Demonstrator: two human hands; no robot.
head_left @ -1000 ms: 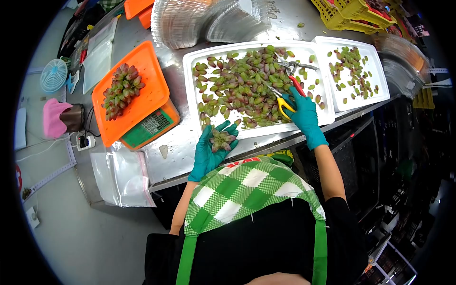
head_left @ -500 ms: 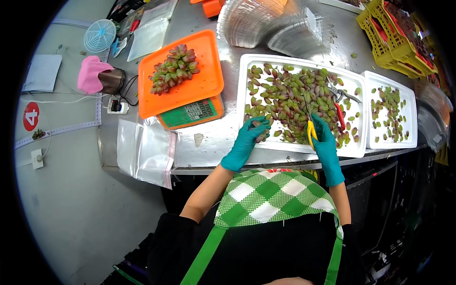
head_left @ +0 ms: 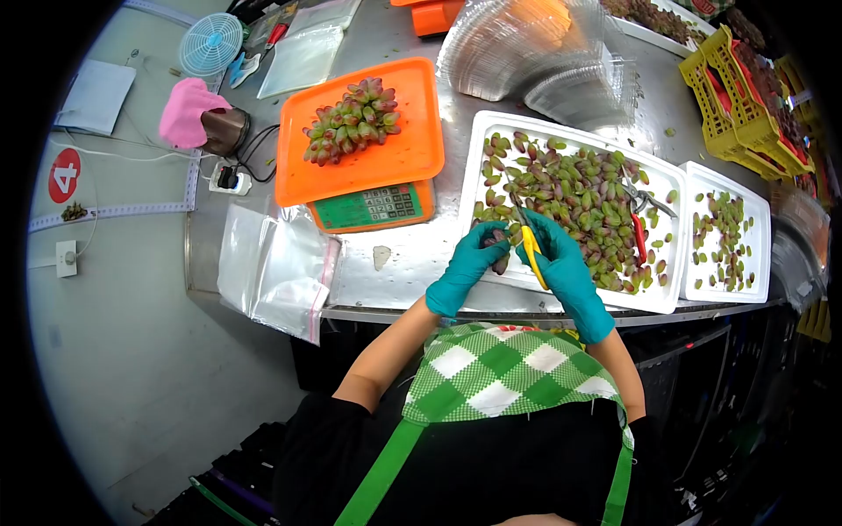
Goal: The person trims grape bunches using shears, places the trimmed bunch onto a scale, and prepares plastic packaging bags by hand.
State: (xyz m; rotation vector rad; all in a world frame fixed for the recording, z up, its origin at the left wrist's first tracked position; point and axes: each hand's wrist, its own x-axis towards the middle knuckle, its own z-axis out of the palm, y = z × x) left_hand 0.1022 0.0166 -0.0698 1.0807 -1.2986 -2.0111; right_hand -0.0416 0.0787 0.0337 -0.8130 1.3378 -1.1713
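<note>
My left hand (head_left: 468,268), in a teal glove, is closed around a few dark purple grapes (head_left: 501,253) at the front left of a white tray (head_left: 470,180). My right hand (head_left: 561,267), also gloved, grips yellow-handled scissors (head_left: 533,256) close beside those grapes. The blades point up and away over the tray. Many loose green and reddish grapes (head_left: 574,197) lie spread in the tray. Red-handled shears (head_left: 638,237) rest on them at the right.
An orange scale tray (head_left: 421,114) holding a grape bunch (head_left: 353,123) stands left. Plastic bags (head_left: 272,263) hang over the front edge. A smaller white tray (head_left: 761,237) is right; clear containers (head_left: 491,57) and a yellow crate (head_left: 732,118) are behind.
My right hand has moved left with the scissors, coming close to my left hand. The view has shifted, so the table's things appear a little farther right.
</note>
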